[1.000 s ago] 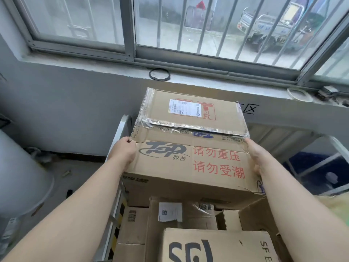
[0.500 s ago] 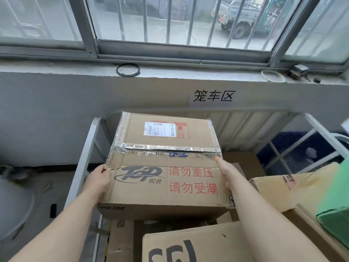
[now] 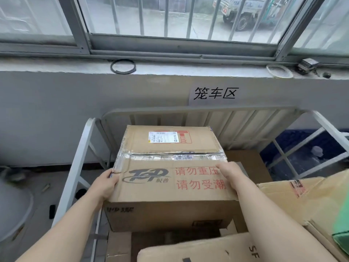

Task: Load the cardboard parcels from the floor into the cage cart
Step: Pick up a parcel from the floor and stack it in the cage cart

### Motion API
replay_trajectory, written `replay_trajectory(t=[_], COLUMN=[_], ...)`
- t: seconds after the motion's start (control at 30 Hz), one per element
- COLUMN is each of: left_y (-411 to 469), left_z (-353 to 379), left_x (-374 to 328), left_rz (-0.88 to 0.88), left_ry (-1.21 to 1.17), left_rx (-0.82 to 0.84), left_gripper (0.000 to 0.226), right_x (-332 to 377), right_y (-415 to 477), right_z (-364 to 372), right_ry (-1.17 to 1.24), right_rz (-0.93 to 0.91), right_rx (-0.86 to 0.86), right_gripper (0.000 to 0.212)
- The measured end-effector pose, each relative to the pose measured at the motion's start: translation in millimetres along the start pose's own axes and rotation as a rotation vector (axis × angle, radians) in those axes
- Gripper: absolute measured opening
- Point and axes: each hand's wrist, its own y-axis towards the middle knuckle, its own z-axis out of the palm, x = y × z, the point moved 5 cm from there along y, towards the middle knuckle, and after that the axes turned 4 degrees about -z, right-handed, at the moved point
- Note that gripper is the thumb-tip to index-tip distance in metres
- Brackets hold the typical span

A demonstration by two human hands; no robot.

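Cardboard parcel (image 3: 170,144) clasped by its side edges between left hand (image 3: 105,183) and right hand (image 3: 231,176), cage cart (image 3: 79,159) around the grip

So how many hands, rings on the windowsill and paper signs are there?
Hands: 2, left hand and right hand, both gripping the parcel
Windowsill rings: 2, black ring and white ring
Paper signs: 1
Total: 5

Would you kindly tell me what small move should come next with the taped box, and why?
Probably lower the taped box the last bit onto the parcels beneath, then let go. The left hand and right hand hold its sides, it is already inside the rails of the cage cart, and whether it rests yet is unclear.
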Motion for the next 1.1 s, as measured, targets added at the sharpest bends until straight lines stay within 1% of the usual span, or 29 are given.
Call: replay_trajectory(t=[0.07, 0.13, 0.2, 0.23, 0.3, 0.37, 0.5, 0.6, 0.73, 0.8, 0.97, 1.03, 1.1], left_y=[13, 23, 36, 42, 51, 64, 86, 99, 114, 119, 133, 139, 144], left_z=[5, 11, 24, 32, 48, 65, 89, 94, 96, 99, 98, 97, 99], left_x=[-21, -36, -44, -47, -51, -52, -47, -39, -35, -34, -25, -23, -23], left_rz=[0.017, 0.006, -0.042, -0.072, -0.118, -0.153, -0.220, -0.287, -0.294, -0.295, -0.297, -0.290, -0.272], left_ry=[-0.039, -0.072, -0.128, -0.161, -0.214, -0.265, -0.332, -0.387, -0.375, -0.384, -0.432, -0.442, -0.443], left_rx=[0.007, 0.009, 0.027, 0.038, 0.070, 0.089, 0.081, 0.094, 0.098, 0.098, 0.067, 0.067, 0.090], left_gripper=[0.028, 0.032, 0.028, 0.024, 0.016, 0.016, 0.014, 0.012, 0.013, 0.015, 0.028, 0.029, 0.031], right_x=[9, 17, 22, 25, 31, 38, 46, 42, 44, 49, 59, 57, 48], right_y=[7, 19, 38, 46, 59, 70, 98, 118, 138, 151, 172, 178, 186], right_z=[-12, -21, -30, -34, -42, -50, -55, -47, -39, -36, -31, -36, -40], right_ry=[-0.020, -0.016, -0.047, -0.073, -0.126, -0.188, -0.284, -0.322, -0.347, -0.326, -0.290, -0.171, 0.024], right_rz=[-0.025, -0.040, -0.053, -0.055, -0.063, -0.062, -0.084, -0.077, -0.053, -0.041, -0.031, -0.006, 0.038], right_rx=[-0.038, -0.051, -0.056, -0.060, -0.069, -0.078, -0.071, -0.055, -0.044, -0.031, 0.077, 0.103, 0.126], right_gripper=[0.023, 0.024, 0.032, 0.032, 0.024, 0.017, 0.012, 0.016, 0.008, 0.010, 0.026, 0.029, 0.029])
